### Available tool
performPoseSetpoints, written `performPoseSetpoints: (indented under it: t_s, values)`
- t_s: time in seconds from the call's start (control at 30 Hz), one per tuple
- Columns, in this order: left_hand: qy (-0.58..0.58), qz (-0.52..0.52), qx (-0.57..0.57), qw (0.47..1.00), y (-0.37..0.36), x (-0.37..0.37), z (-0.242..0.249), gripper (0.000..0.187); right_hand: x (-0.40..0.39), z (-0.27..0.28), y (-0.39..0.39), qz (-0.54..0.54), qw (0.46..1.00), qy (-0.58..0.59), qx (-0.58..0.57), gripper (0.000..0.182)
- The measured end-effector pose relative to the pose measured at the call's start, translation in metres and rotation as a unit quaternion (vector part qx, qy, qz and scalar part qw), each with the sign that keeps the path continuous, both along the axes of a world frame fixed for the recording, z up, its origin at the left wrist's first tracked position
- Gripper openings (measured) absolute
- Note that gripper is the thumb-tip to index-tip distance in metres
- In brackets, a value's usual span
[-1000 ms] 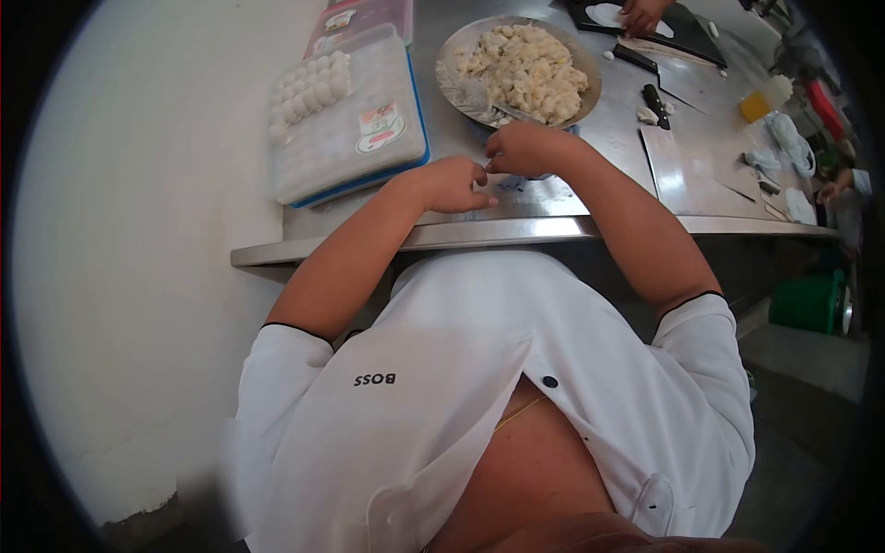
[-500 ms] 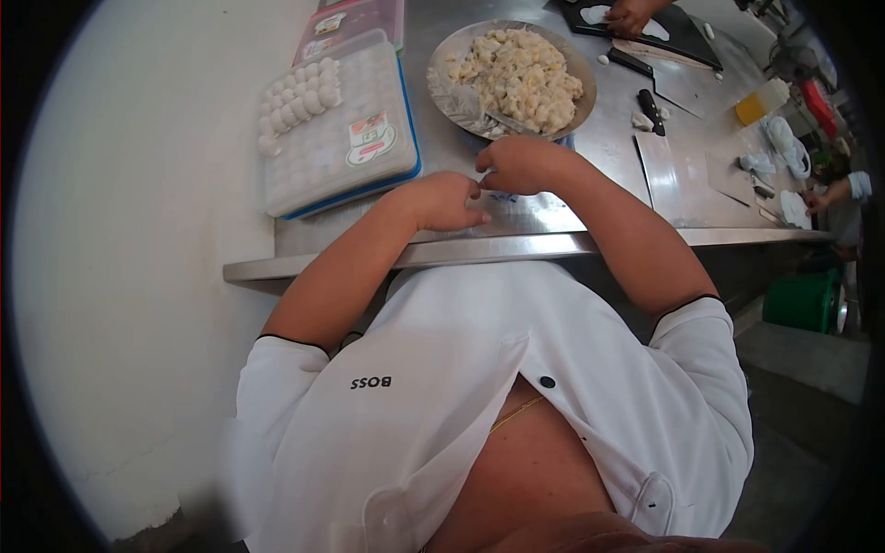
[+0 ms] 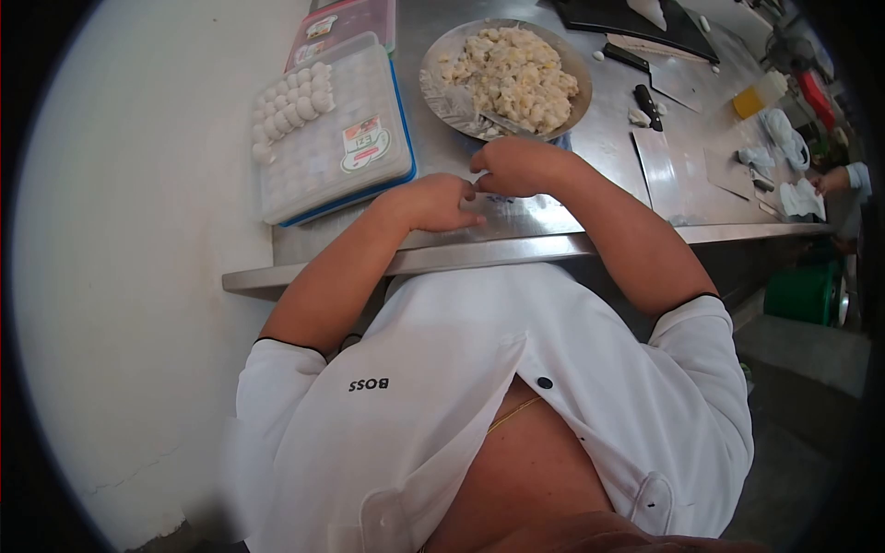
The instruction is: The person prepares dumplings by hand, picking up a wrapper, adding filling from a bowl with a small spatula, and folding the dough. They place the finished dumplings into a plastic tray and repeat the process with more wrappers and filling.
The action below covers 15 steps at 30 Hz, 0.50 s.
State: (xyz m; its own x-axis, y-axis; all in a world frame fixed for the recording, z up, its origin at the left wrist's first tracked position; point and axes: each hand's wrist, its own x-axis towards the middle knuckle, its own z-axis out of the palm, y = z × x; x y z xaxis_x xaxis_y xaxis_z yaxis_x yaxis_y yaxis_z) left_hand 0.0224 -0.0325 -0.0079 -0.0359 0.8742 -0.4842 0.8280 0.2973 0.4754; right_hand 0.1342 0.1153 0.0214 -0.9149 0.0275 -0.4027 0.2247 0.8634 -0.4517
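near edge of the counter (image 3: 498, 252): left hand (image 3: 437, 203), fingers loosely curled, tips close to those of the curled right hand (image 3: 518, 168); cannot tell whether either pinches anything. bowl (image 3: 573, 57) of lumpy pale mix (image 3: 521, 78) just beyond the right hand. by the counter's near left corner, pale tray (image 3: 318, 180) with rows of white balls (image 3: 300, 100). farther from the near edge, black board (image 3: 599, 16).
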Motion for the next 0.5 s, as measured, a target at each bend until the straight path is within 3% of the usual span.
performPoseSetpoints:
  t_s: [0.5]
  values:
    - [0.007, 0.034, 0.014, 0.999, -0.0027, -0.0025, -0.0018, 0.061, 0.0018, 0.0038, 0.0026, 0.001, 1.0, 0.013, 0.014, 0.04]
